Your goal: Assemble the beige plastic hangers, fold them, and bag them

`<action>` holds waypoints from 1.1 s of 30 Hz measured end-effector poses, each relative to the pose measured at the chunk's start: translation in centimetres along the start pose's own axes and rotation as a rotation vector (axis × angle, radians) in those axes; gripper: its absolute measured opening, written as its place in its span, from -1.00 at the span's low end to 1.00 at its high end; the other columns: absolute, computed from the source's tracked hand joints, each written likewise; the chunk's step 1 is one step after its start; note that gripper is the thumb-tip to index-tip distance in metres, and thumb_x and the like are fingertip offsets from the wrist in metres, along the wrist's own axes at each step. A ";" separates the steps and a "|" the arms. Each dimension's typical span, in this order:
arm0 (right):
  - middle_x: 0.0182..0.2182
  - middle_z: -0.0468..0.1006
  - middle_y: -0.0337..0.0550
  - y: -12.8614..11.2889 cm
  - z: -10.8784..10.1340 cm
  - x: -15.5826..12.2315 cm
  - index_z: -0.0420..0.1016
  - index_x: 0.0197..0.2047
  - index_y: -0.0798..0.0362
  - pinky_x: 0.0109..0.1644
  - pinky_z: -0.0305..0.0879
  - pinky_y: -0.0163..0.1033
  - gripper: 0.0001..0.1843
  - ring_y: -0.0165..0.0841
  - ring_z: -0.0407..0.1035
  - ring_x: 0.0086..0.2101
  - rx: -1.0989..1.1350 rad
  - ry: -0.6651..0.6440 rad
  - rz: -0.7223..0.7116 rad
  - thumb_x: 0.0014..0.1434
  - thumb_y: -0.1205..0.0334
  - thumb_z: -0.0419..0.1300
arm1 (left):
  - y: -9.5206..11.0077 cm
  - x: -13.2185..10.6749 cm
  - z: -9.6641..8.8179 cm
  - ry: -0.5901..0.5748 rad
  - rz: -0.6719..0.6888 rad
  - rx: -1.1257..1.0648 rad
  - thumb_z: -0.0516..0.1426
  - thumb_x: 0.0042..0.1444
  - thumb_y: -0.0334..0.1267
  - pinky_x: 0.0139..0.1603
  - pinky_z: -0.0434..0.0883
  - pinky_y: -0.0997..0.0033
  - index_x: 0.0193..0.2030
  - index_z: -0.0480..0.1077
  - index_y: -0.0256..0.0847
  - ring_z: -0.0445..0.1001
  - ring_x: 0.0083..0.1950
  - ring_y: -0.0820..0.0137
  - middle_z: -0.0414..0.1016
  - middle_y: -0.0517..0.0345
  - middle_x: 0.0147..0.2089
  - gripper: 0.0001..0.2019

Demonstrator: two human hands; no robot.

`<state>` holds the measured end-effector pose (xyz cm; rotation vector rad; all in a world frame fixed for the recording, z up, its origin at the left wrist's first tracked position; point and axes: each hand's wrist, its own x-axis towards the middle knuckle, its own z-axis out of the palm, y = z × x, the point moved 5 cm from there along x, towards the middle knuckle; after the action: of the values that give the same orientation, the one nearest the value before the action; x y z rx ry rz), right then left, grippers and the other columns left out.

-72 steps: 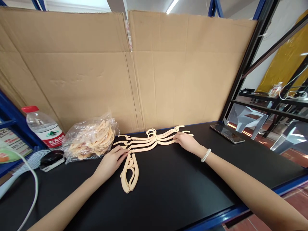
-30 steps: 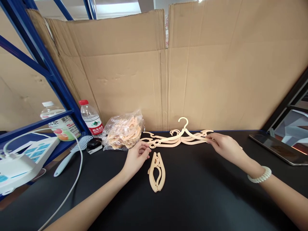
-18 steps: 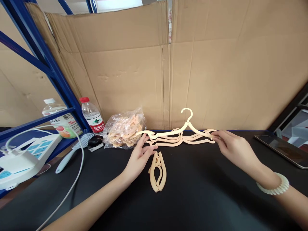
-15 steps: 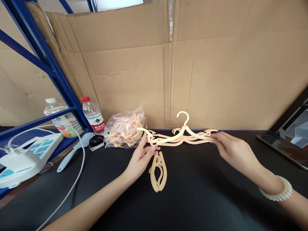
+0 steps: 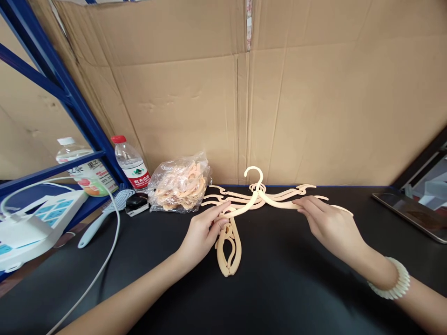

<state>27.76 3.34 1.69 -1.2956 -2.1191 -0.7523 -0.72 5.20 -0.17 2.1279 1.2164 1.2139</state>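
A cream plastic folding hanger (image 5: 275, 203) is spread out with its hook pointing up. My left hand (image 5: 199, 235) pinches its left arm, and my right hand (image 5: 330, 225) grips the right arm, whose tip shows beyond my fingers. Just behind it, other opened hangers (image 5: 284, 193) lie overlapped on the black table (image 5: 286, 288). In front of them rests a folded hanger (image 5: 237, 251), its upper end partly covered by my left fingers.
To the left stand a clear plastic bag of folded hangers (image 5: 179, 186), a red-capped water bottle (image 5: 131, 163), a black item (image 5: 137, 204), a hairbrush (image 5: 101, 223) and a power strip (image 5: 42, 228) with a white cable. At right lies a dark tablet-like device (image 5: 412, 216). Cardboard (image 5: 174, 102) walls the back.
The held hanger has come down and nearer to me, its hook shifting left. Both hands have moved nearer along with it, and the stacked hangers behind show more clearly.
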 end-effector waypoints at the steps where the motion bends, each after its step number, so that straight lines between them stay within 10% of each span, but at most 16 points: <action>1: -0.30 0.61 -0.15 0.0 0.0 0.0 0.50 -0.15 0.06 -0.55 0.10 -0.31 -0.68 -0.44 0.38 -0.55 -0.037 0.005 -0.008 0.32 0.38 -0.08 | 0.1 0.1 -0.2 0.003 0.017 0.022 0.05 0.25 -0.22 -0.22 0.52 0.39 0.16 0.41 -0.12 0.49 -0.38 0.42 0.57 0.09 -0.13 -0.64; 6: -0.18 0.59 -0.16 0.2 0.2 -0.1 0.48 -0.11 0.04 -0.59 0.02 -0.28 -0.59 -0.50 0.21 -0.65 -0.200 -0.016 0.010 0.19 0.56 -0.10 | 0.4 0.6 -0.8 0.029 0.030 0.030 0.02 0.25 -0.25 -0.35 0.47 0.47 0.13 0.43 -0.14 0.40 -0.48 0.50 0.55 0.08 -0.11 -0.65; 17: 0.19 0.19 0.08 0.7 0.4 0.0 0.42 -0.02 0.00 -0.11 0.48 -0.06 -0.62 -0.14 0.34 0.05 0.216 0.080 0.079 0.26 0.48 -0.10 | -0.7 0.9 -1.1 0.044 -0.180 -0.208 0.11 0.17 -0.17 -0.39 0.47 0.43 0.04 0.46 -0.27 0.44 -0.47 0.42 0.46 0.18 -0.44 -0.65; 24: 0.03 0.47 0.01 0.6 -0.4 0.3 0.39 -0.01 -0.02 0.00 0.48 -0.15 -0.71 -0.23 0.45 -0.01 0.435 0.191 -0.006 0.31 0.44 -0.04 | -0.9 0.9 -1.1 0.090 -0.291 -0.411 0.23 0.08 -0.05 -0.19 0.54 0.35 0.01 0.47 -0.26 0.55 -0.26 0.32 0.58 0.02 -0.15 -0.58; 33: -0.13 0.57 -0.09 1.2 -0.5 0.3 0.27 0.01 -0.06 -0.11 0.50 -0.17 -0.76 -0.27 0.51 -0.11 0.749 0.153 0.254 0.27 0.29 0.12 | -1.5 0.7 -1.3 0.153 -0.381 -0.539 0.31 -0.02 0.01 -0.13 0.54 0.36 -0.02 0.48 -0.28 0.57 -0.24 0.32 0.59 0.01 -0.19 -0.51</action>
<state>28.81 3.63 2.49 -1.0099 -1.7904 0.0656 -2.34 6.53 -0.14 1.3690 1.1262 1.3518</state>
